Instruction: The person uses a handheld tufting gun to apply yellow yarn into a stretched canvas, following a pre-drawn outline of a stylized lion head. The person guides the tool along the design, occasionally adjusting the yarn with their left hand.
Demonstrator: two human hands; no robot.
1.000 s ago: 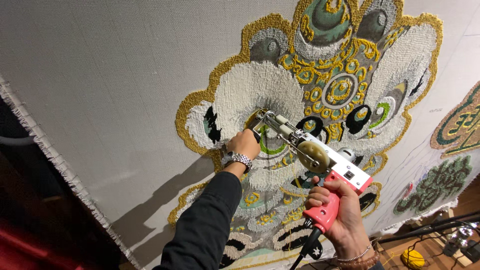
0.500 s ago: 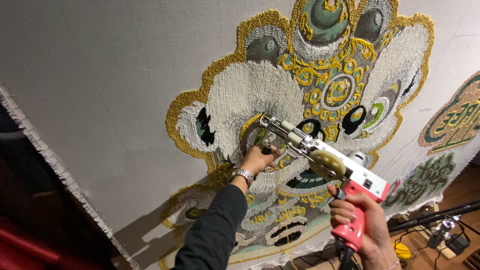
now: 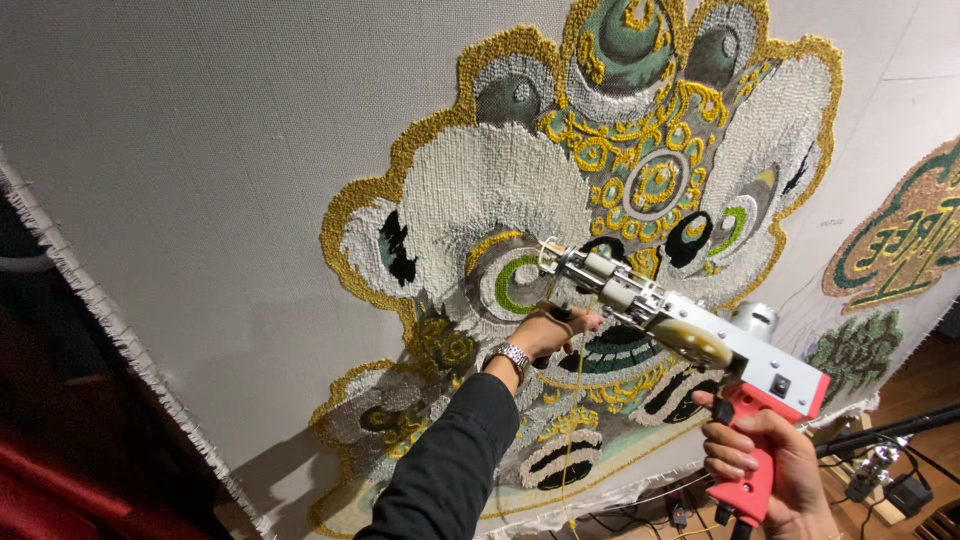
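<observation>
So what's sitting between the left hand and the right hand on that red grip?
In the head view, the tufting gun's metal body and cream gear wheel span the stretch between the left hand and the right hand.

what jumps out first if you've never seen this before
The big tufted lion-face design in white, gold and green fills the stretched cloth. In front of it, the right hand grips the red handle of a tufting gun, while the left hand holds the gun's front, close to the cloth.

tufting gun (image 3: 690, 335): shiny metal, red plastic grip | cloth (image 3: 200, 150): coarse matt weave
</observation>
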